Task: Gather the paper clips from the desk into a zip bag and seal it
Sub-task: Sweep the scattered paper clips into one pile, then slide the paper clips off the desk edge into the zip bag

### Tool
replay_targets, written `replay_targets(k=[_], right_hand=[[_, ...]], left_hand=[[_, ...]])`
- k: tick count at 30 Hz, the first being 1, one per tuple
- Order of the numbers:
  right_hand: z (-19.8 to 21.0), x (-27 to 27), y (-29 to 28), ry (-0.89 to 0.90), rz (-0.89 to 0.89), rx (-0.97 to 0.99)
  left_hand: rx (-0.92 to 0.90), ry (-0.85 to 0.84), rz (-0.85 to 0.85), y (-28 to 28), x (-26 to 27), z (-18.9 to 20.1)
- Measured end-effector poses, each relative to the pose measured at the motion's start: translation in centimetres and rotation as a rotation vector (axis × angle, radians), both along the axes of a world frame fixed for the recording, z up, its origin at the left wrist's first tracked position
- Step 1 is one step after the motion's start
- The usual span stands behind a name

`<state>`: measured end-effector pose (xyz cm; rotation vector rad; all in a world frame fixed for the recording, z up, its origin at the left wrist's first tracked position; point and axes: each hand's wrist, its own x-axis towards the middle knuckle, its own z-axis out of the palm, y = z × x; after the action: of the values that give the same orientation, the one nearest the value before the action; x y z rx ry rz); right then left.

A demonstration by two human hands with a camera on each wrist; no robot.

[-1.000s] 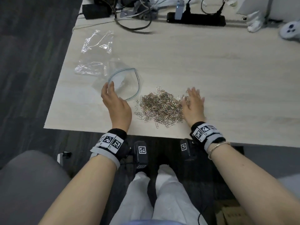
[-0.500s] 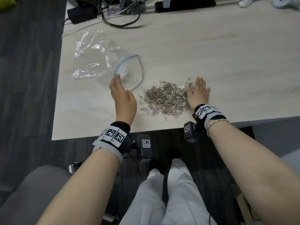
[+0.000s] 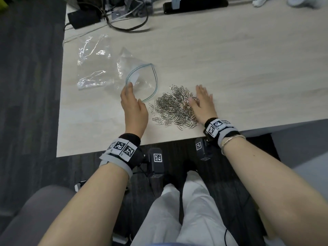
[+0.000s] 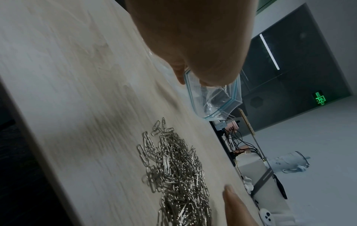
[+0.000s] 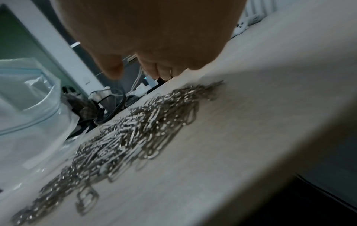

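A heap of silver paper clips [image 3: 174,107] [image 4: 177,175] [image 5: 135,130] lies on the pale wood desk [image 3: 248,68] near its front edge. Just left of it is a clear zip bag [image 3: 99,68] [image 4: 218,97] [image 5: 29,94] with a blue zip line, its mouth gaping toward the clips. My left hand [image 3: 129,86] [image 4: 190,79] stands on edge and pinches the near rim of the bag's mouth. My right hand [image 3: 198,94] [image 5: 139,73] lies flat with straight fingers against the heap's right side, its thumb on the clips.
A black power strip [image 3: 195,5], a black adapter [image 3: 83,16] and looped cables [image 3: 127,23] line the desk's back edge. A white controller [image 3: 298,0] sits at the far right. The desk's left edge runs close to the bag. A grey chair [image 3: 26,210] is at lower left.
The head view has tilted down and shifted. My right hand has pressed a little leftward into the heap, which looks tighter. My left hand has stayed at the bag's rim.
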<state>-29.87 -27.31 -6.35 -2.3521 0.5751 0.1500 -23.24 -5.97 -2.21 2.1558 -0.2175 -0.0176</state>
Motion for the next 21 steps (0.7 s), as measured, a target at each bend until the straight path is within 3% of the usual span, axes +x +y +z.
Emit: replay_targets(k=[5, 8, 12, 17, 21], right_hand=[[-0.8, -3.8, -0.1, 0.067, -0.364, -0.025], [-1.3, -4.2, 1.6, 0.134, -0.243, -0.037], [-1.0, -3.4, 3.3, 0.088, -0.049, 0.047], [0.9, -4.2, 1.3, -0.006, -0.173, 0.113], [5.6, -4.9, -0.3, -0.31, -0.285, 0.158]], left_hand=[[-0.052, -0.019, -0.024, -0.9, 0.2, 0.3], [-0.082, -0.054, -0.038, -1.4, 0.1, 0.6], [-0.1, -0.06, -0.051, -1.6, -0.3, 1.1], [-0.083, -0.091, -0.089, -1.8, -0.8, 2.7], [-0.138, -0.085, -0.139, -3.3, -1.6, 5.2]])
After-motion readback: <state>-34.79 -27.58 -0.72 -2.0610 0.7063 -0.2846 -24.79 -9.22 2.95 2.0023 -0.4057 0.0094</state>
